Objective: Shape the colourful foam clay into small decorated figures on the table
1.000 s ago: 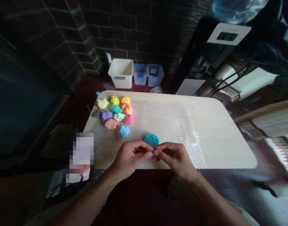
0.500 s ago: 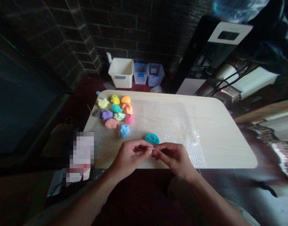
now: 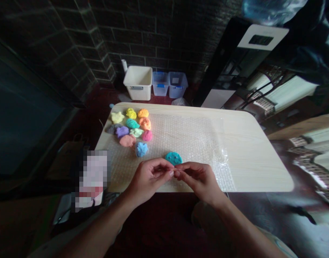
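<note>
Little changed from a second ago: my left hand [image 3: 150, 175] and right hand [image 3: 200, 177] meet in a narrow pinch, apparently on a small pinkish bit [image 3: 176, 169], so fingertip work seems ongoing, teal disc [image 3: 173, 157] lying just beyond them on bubble wrap [image 3: 189, 138].

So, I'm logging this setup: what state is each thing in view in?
Left hand: finger and thumb pinched
Right hand: pinched, fingertips meeting the left's; any piece between is too small to identify
Teal disc: flattened, dotted dark on top
Coloured lumps: mostly rough, bunched at far left
Bubble wrap: spread out, crumpled toward its right end
White bin: upright, open-topped
</note>
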`<action>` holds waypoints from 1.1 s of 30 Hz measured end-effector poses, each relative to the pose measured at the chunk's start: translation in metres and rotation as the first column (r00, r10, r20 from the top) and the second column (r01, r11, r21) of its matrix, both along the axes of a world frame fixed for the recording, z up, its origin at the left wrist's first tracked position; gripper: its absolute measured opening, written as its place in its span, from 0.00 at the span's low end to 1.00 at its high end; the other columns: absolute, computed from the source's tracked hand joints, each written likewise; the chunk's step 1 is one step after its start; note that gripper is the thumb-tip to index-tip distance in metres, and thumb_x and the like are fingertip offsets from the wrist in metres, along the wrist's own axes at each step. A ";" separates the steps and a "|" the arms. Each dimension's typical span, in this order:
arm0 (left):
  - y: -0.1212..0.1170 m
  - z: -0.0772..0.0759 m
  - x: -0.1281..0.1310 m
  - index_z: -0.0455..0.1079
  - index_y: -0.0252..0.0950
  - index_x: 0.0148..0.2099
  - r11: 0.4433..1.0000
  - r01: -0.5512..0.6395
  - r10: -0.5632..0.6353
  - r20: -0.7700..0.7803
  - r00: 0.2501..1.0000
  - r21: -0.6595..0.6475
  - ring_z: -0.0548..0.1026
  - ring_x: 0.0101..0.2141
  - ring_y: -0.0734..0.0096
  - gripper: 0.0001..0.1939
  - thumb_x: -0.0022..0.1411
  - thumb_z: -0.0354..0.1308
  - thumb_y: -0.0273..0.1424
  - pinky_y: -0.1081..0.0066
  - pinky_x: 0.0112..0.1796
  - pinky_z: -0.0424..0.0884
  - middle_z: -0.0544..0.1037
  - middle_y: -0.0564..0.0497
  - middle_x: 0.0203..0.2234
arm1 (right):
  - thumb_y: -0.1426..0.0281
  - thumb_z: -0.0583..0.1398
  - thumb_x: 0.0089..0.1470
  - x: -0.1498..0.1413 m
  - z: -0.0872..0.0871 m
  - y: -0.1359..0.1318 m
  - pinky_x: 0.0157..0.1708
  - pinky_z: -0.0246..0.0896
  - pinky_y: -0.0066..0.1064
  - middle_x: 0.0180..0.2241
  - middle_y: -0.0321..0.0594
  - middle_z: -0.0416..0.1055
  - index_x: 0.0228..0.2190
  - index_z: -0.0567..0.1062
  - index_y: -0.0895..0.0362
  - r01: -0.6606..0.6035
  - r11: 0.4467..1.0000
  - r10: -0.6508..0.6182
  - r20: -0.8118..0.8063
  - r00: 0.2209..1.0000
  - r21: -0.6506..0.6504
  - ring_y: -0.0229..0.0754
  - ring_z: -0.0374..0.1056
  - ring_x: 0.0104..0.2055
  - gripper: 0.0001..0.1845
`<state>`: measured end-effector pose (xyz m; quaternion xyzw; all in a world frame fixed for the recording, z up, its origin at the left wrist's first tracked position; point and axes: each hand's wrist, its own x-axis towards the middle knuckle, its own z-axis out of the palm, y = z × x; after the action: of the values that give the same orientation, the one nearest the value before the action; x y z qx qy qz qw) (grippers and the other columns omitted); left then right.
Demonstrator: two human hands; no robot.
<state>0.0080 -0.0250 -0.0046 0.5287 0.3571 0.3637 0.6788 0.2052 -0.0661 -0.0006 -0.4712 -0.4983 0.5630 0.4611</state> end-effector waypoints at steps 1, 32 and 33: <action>0.000 -0.001 0.000 0.78 0.34 0.42 1.000 -0.005 0.005 0.008 1.000 -0.007 0.82 0.38 0.69 0.08 0.62 0.68 0.31 0.72 0.42 0.79 0.83 0.48 0.36 | 0.65 0.70 0.58 0.000 0.000 0.000 0.39 0.76 0.31 0.35 0.41 0.84 0.38 0.85 0.54 0.002 1.000 -0.002 0.016 1.000 0.008 0.40 0.80 0.36 0.07; 0.002 0.003 0.001 0.80 0.32 0.42 0.999 0.032 -0.033 -0.072 0.997 -0.013 0.81 0.30 0.70 0.10 0.63 0.67 0.34 0.73 0.35 0.78 0.84 0.48 0.30 | 0.69 0.67 0.61 0.003 0.002 -0.002 0.38 0.72 0.34 0.35 0.42 0.83 0.39 0.84 0.54 -0.046 0.976 -0.019 0.294 0.956 0.212 0.42 0.78 0.36 0.05; 0.001 0.003 0.001 0.80 0.32 0.43 0.999 0.037 -0.038 -0.052 0.998 -0.024 0.81 0.31 0.70 0.11 0.63 0.68 0.34 0.72 0.35 0.79 0.84 0.47 0.31 | 0.68 0.67 0.61 0.003 0.003 -0.002 0.38 0.72 0.34 0.35 0.42 0.83 0.38 0.84 0.54 -0.035 0.980 -0.019 0.271 0.962 0.195 0.42 0.78 0.36 0.05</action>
<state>0.0090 -0.0235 -0.0017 0.5369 0.3688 0.3327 0.6819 0.2083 -0.0680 0.0022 -0.4936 -0.6122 0.4426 0.4309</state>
